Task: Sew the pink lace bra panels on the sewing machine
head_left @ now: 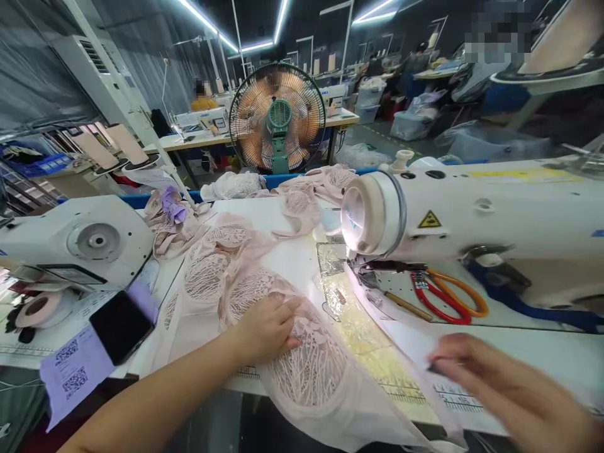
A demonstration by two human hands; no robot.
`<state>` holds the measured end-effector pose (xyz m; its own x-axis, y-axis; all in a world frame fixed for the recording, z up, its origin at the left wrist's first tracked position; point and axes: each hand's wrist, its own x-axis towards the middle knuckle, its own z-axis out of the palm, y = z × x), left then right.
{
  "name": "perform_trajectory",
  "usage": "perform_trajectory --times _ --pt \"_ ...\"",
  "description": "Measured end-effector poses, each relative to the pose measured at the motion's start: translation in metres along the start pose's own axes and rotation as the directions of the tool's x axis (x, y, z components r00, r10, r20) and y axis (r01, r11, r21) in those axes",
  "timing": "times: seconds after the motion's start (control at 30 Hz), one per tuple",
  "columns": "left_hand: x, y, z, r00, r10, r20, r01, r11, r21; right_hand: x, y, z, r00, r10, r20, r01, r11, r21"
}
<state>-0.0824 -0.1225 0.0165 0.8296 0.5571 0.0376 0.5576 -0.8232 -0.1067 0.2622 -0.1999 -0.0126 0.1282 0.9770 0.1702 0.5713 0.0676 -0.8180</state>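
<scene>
My left hand (267, 327) lies on a pale pink lace garment (302, 362) spread over the white table (292, 258), its fingers curled and pressing the fabric. My right hand (495, 384) is at the lower right, blurred by motion, its fingertips pinched on the edge of a thin sheer pink strip (401, 336) that runs towards the needle area (363, 277) of the white sewing machine (495, 220). More lace pieces (212, 264) lie stacked to the left of my left hand.
Red and orange scissors (443, 296) lie under the machine arm. A second machine (80, 242), a tape roll (40, 308), a black phone (120, 326) and a QR label (70, 371) are at the left. A fan (277, 119) stands behind. A person sits far back.
</scene>
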Motion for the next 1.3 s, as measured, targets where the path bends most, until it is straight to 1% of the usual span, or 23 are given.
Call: perform_trajectory --times 0.03,0.1,0.13,0.17,0.23,0.3,0.37,0.47,0.57,0.7,0.87,1.0,1.17,1.3 --pt "0.000 0.001 0.000 1.000 0.015 -0.006 -0.015 1.000 0.002 -0.010 -0.026 0.027 0.994 -0.006 0.113 -0.006 0.994 0.109" --pt "0.001 0.001 -0.002 0.999 0.050 -0.002 -0.050 0.999 0.003 -0.021 -0.067 0.073 0.961 -0.017 0.278 -0.046 0.975 0.219" --pt "0.002 0.001 -0.002 0.998 0.059 0.006 -0.059 0.998 0.003 -0.021 -0.079 0.090 0.945 -0.041 0.324 -0.042 0.968 0.246" --pt "0.003 0.000 -0.003 0.998 0.062 0.015 -0.062 0.998 0.002 -0.019 -0.086 0.103 0.939 -0.045 0.340 -0.039 0.971 0.235" --pt "0.005 0.000 -0.003 0.999 0.050 0.015 -0.050 0.999 -0.009 -0.012 -0.089 0.115 0.937 -0.024 0.348 -0.040 0.984 0.175" --pt "0.006 0.000 -0.001 0.999 0.031 -0.025 -0.032 0.999 -0.030 -0.005 -0.084 0.116 0.939 0.022 0.343 -0.064 0.992 0.113" --pt "0.007 0.000 0.001 0.998 0.012 -0.054 -0.015 0.998 -0.057 0.000 -0.079 0.113 0.939 0.051 0.340 -0.085 0.993 0.086" --pt "0.007 -0.002 0.005 0.998 -0.026 -0.049 0.022 0.996 -0.084 0.005 -0.079 0.112 0.941 0.056 0.333 -0.082 0.995 0.062" --pt "0.005 -0.005 0.005 0.999 -0.015 -0.046 0.010 0.994 -0.104 0.012 -0.083 0.114 0.954 0.020 0.298 -0.026 1.000 0.017" --pt "0.003 -0.008 0.004 1.000 -0.004 0.026 0.008 0.986 -0.164 0.024 -0.089 0.122 0.968 -0.079 0.240 0.109 0.987 -0.116" --pt "0.002 -0.006 0.004 1.000 -0.016 0.015 0.019 0.980 -0.196 0.038 -0.094 0.138 0.963 -0.165 0.214 0.229 0.918 -0.323" --pt "0.002 -0.005 0.003 0.998 -0.029 0.050 0.039 0.979 -0.200 0.042 -0.091 0.150 0.956 -0.203 0.211 0.279 0.851 -0.445" --pt "0.005 -0.005 -0.001 0.993 -0.037 0.112 0.060 0.976 -0.211 0.042 -0.086 0.156 0.949 -0.225 0.218 0.310 0.785 -0.536" --pt "0.006 -0.006 -0.003 0.990 -0.039 0.137 0.069 0.973 -0.220 0.043 -0.087 0.157 0.940 -0.236 0.246 0.338 0.744 -0.577"
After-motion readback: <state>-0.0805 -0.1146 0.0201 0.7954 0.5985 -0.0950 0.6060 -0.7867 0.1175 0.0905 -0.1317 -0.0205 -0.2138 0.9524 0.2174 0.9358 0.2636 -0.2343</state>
